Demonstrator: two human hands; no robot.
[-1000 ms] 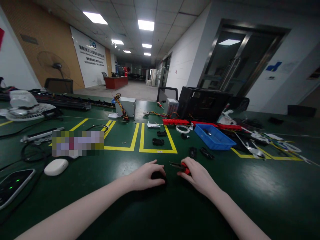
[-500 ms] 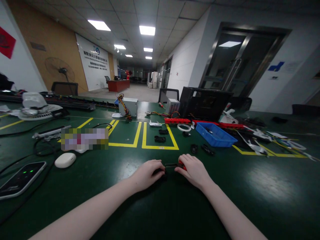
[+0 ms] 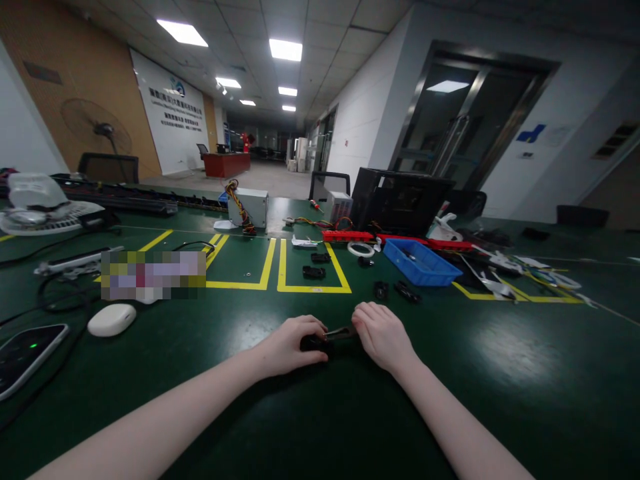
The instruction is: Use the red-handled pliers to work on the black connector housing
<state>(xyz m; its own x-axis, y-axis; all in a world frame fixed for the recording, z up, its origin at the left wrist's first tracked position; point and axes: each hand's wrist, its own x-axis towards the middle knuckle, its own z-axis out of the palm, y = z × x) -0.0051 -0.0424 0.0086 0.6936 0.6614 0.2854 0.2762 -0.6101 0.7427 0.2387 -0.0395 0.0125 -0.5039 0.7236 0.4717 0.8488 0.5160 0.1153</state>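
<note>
My left hand (image 3: 293, 343) is closed on a small black part (image 3: 315, 343), pinched between thumb and fingers just above the green table. Its exact kind cannot be made out. To its right, my right hand (image 3: 383, 335) is wrapped round a slim metal-tipped hand tool (image 3: 341, 332). That tool points left and its tip meets the black part or lies right beside it. The right fingers hide its handle. Beyond my hands, two similar black parts (image 3: 314, 272) lie inside a yellow-taped rectangle (image 3: 320, 289).
More black pieces (image 3: 407, 292) lie ahead of my right hand, near a blue tray (image 3: 425, 273) and a white ring (image 3: 361, 249). A power supply (image 3: 255, 208) and black computer case (image 3: 403, 202) stand behind. A white rounded case (image 3: 112, 320) and cables are at left.
The view has shifted slightly right. My left thumb and fingers have parted a little, showing more of the black part. The tool's red handle, visible before, is now covered by my right hand.
</note>
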